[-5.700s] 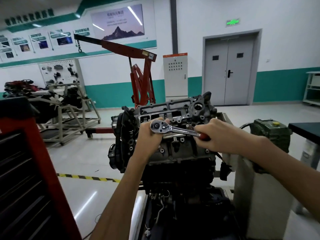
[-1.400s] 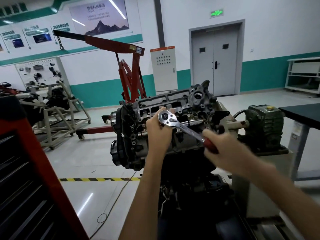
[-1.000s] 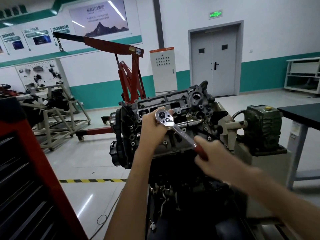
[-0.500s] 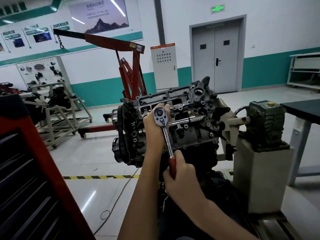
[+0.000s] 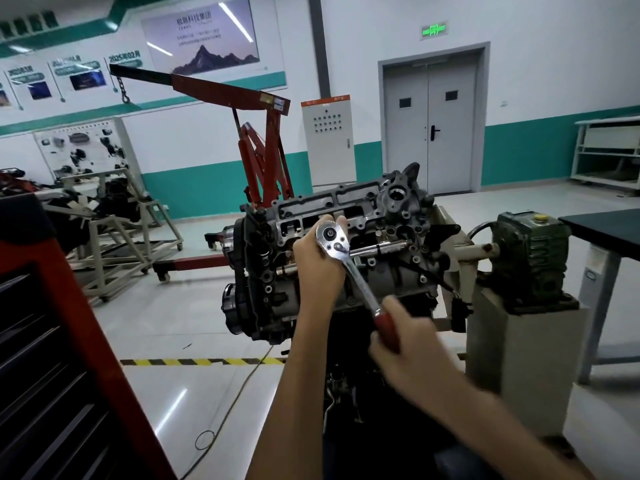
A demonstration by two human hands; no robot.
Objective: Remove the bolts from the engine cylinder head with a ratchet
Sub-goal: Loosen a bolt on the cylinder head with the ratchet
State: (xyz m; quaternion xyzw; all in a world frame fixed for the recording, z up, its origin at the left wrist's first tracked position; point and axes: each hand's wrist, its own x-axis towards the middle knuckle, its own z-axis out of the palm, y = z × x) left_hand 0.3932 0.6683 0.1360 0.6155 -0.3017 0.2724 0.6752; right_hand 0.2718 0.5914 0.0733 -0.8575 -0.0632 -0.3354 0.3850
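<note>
A grey engine cylinder head (image 5: 388,216) sits tilted on an engine stand at the centre of the head view. A chrome ratchet (image 5: 346,261) with a red handle is set against its upper face, its shaft slanting down to the right. My left hand (image 5: 317,261) curls round the ratchet's round head and holds it against the engine. My right hand (image 5: 412,344) grips the red handle below and to the right. The bolt and the socket under the ratchet head are hidden.
A red tool cabinet (image 5: 52,358) stands close at the left. A green gearbox (image 5: 530,258) on a grey pedestal is at the right, beside a dark table (image 5: 606,230). A red engine crane (image 5: 263,150) stands behind. A cable (image 5: 239,386) and striped floor tape lie below.
Since half a second ago my right hand has swung the ratchet handle from pointing straight down up toward the right. My left hand stays on the ratchet head.
</note>
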